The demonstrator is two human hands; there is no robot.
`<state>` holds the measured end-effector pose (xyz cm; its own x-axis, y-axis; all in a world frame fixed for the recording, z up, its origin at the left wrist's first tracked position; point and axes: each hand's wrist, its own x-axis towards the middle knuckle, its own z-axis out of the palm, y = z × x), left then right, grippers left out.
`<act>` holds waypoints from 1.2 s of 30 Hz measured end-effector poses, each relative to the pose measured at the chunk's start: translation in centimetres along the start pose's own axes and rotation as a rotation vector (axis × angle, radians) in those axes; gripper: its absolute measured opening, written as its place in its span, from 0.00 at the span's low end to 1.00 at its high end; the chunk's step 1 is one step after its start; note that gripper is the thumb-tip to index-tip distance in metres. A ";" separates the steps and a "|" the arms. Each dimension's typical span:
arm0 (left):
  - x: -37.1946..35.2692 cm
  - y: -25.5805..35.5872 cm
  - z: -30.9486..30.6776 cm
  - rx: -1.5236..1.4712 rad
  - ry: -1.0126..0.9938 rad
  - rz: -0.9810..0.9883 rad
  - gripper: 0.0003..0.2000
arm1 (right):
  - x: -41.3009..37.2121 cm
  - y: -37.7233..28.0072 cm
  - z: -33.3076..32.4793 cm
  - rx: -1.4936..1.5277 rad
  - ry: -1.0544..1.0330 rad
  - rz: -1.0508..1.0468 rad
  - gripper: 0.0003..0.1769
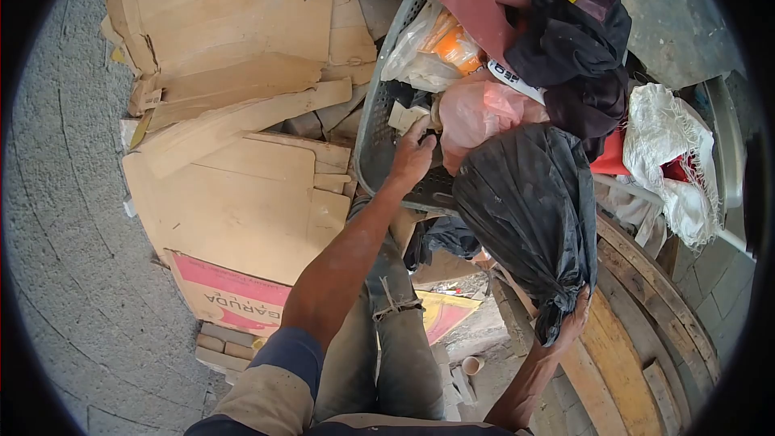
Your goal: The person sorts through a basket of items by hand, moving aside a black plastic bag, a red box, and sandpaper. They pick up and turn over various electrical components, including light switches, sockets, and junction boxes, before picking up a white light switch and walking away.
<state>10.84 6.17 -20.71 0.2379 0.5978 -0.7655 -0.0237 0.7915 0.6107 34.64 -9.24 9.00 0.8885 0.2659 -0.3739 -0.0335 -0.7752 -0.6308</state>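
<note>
Grey paving (81,194) borders the work area on the left, with flattened cardboard (234,178) stacked beside a grey perforated crate (373,129). Curved wooden boards (613,347) occupy the lower right.

Risk: the black plastic bag (525,186) is likely to tear if its thin film catches on the crate rim while the neck is pulled. A loose grip on the neck could let the bag slide off the rim. Reaching among packed items could also drag out the pink bag (476,113) or the dark cloth (569,48).

Condition: the black bag is bulky, creased and glossy, gathered at a twisted neck. Its wide end lies over the crate's near edge, against the pink bag; its contents are hidden.

Hand state: the right hand (573,323) has its fingers clenched around the neck. The left hand (413,160) reaches inside the crate, fingers at a pale angular piece (406,117); whether they grasp it cannot be determined.
</note>
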 end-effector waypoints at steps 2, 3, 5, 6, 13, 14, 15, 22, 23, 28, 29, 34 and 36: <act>-0.5 0.7 3.8 0.056 -0.019 0.082 0.30 | -0.5 -0.9 2.5 0.154 0.035 0.009 0.25; -1.0 0.8 5.3 0.111 0.028 0.079 0.31 | -0.4 -0.6 2.4 0.152 0.030 0.012 0.25; -1.1 -0.2 6.5 0.195 0.109 0.179 0.29 | 0.8 0.8 2.2 0.229 -0.059 0.040 0.25; -1.6 -0.7 6.8 0.275 0.185 0.270 0.28 | 1.1 1.0 2.2 0.226 -0.062 0.040 0.25; -10.7 0.0 -9.1 0.263 0.478 0.438 0.13 | 1.2 0.4 5.7 0.063 -0.085 0.027 0.23; -11.1 -1.6 -13.3 0.462 0.654 0.514 0.14 | 1.5 1.1 6.2 0.128 -0.132 0.036 0.24; -11.7 -3.3 -17.7 0.654 0.803 0.431 0.17 | 1.9 1.8 6.8 0.193 -0.180 0.041 0.24; -12.3 -20.5 -43.6 0.860 1.376 -0.347 0.40 | 5.5 6.4 9.3 0.156 -0.030 -0.069 0.24; -11.7 -21.0 -43.9 0.792 1.315 -0.339 0.40 | 5.9 6.8 9.5 0.182 -0.010 -0.105 0.23; -8.1 -21.2 -40.8 0.817 1.568 -0.434 0.38 | 5.1 6.7 11.7 -0.780 0.225 -0.814 0.22; -8.2 -21.2 -40.7 0.835 1.586 -0.457 0.38 | 4.8 6.5 12.6 -0.783 0.236 -0.811 0.22; -8.4 -21.3 -41.1 0.878 1.595 -0.449 0.36 | 4.6 8.0 15.2 -0.090 0.161 -0.541 0.21; -8.4 -21.2 -40.9 0.879 1.590 -0.443 0.35 | 3.7 8.2 16.1 0.425 0.012 -0.360 0.22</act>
<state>-30.35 -10.38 -35.49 -0.9377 0.3472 -0.0090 0.3450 0.9281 -0.1397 30.31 -5.33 -8.51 0.8829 0.4630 -0.0776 0.0943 -0.3368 -0.9368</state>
